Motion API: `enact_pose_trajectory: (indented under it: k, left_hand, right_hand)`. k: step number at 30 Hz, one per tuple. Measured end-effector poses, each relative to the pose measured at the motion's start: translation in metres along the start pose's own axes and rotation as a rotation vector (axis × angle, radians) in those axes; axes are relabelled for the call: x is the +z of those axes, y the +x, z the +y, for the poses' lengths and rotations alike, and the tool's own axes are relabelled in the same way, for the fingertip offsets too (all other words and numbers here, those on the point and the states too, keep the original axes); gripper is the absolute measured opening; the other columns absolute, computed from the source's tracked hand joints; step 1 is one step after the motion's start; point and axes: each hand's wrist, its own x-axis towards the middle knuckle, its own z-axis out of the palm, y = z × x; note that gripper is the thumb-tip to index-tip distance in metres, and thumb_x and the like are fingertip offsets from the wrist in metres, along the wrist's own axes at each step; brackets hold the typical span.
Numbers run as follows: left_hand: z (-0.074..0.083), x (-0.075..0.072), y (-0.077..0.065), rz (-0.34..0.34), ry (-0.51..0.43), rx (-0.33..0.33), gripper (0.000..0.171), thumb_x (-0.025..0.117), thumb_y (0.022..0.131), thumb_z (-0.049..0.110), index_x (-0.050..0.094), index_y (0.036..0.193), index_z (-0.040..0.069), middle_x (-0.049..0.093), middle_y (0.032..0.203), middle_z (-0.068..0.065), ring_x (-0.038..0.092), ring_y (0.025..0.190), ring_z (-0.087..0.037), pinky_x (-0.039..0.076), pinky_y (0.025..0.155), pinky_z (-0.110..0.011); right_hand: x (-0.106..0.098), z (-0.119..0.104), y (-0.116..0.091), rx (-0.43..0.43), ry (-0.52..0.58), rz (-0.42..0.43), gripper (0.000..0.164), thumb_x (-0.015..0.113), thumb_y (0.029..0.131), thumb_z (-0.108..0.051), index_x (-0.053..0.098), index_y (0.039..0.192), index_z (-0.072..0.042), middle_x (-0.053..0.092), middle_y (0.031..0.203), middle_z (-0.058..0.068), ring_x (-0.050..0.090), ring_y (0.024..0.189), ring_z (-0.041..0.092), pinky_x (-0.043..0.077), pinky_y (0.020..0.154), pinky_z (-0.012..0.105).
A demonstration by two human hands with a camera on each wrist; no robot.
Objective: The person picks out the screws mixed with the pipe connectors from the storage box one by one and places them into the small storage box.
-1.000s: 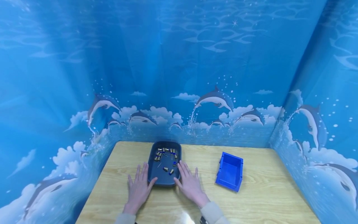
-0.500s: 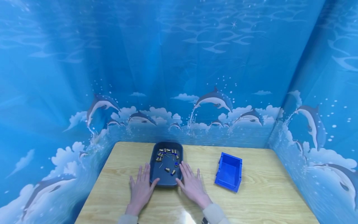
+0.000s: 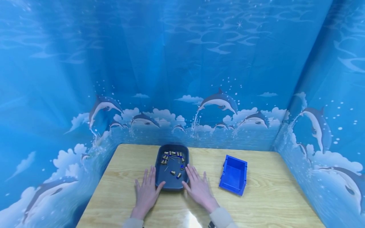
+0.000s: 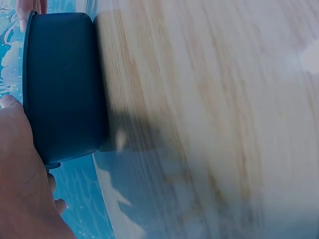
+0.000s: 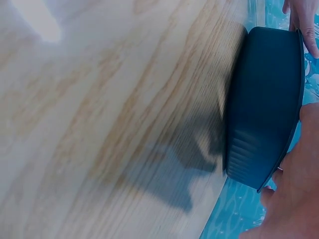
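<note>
A dark rectangular tray [image 3: 171, 184] stands on the table between both hands. Inside lie several small brass-coloured fittings [image 3: 173, 173] with blue parts, mostly toward the far end, along with thin metal pins. My left hand [image 3: 146, 193] touches the tray's left side with straight fingers, its thumb at the near rim. On the opposite side, my right hand [image 3: 200, 191] lies the same way, fingers extended along the wall. In the left wrist view the tray's outer wall [image 4: 62, 84] shows beside the hand; the right wrist view shows the near wall [image 5: 269, 99] too.
To the right of the tray, a blue plastic bin [image 3: 233, 179] sits slightly turned on the wooden table [image 3: 271, 196]. A blue curtain [image 3: 182, 79] printed with dolphins hangs behind the table and at both sides.
The tray has slid a little to the right with its contents, and both hands have moved along with it. The blue bin has stayed in place.
</note>
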Motion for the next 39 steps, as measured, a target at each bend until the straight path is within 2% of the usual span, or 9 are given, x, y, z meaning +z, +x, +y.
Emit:
enact_pose_trajectory:
  k: [9,19,31,39]
  left_hand:
    - [0.001,0.002,-0.001,-0.005,-0.023,0.022,0.082,0.059,0.097,0.054,0.029,0.158,0.007,0.029,0.164,-0.013,0.023,0.151,-0.039,0.011,0.112,-0.078]
    - [0.001,-0.002,-0.001,-0.06,-0.037,0.03,0.084,0.057,0.098,0.056,0.026,0.16,0.009,0.028,0.165,-0.012,0.019,0.153,-0.038,0.01,0.112,-0.078]
    - [0.007,0.003,-0.005,-0.005,-0.044,0.061,0.083,0.062,0.096,0.053,0.031,0.158,0.007,0.031,0.163,-0.012,0.023,0.151,-0.04,0.011,0.111,-0.079]
    - [0.013,0.006,-0.006,-0.025,-0.026,0.044,0.084,0.059,0.096,0.056,0.029,0.159,0.009,0.028,0.165,-0.01,0.02,0.153,-0.038,0.01,0.113,-0.077]
  right_hand:
    - [-0.002,0.006,-0.002,-0.004,-0.006,-0.003,0.067,0.048,0.105,-0.046,0.029,0.159,-0.011,0.023,0.167,0.007,0.027,0.151,0.034,0.016,0.116,0.071]
    - [-0.002,0.011,-0.005,-0.012,-0.01,-0.003,0.067,0.046,0.105,-0.047,0.029,0.159,-0.011,0.025,0.167,0.008,0.026,0.152,0.034,0.016,0.116,0.071]
    - [-0.009,0.017,-0.009,-0.017,0.011,-0.025,0.067,0.046,0.106,-0.046,0.027,0.16,-0.011,0.022,0.167,0.007,0.023,0.152,0.035,0.015,0.117,0.071]
    - [-0.011,0.024,-0.011,-0.03,-0.002,-0.019,0.067,0.047,0.106,-0.045,0.028,0.16,-0.01,0.022,0.167,0.007,0.025,0.152,0.035,0.016,0.116,0.071]
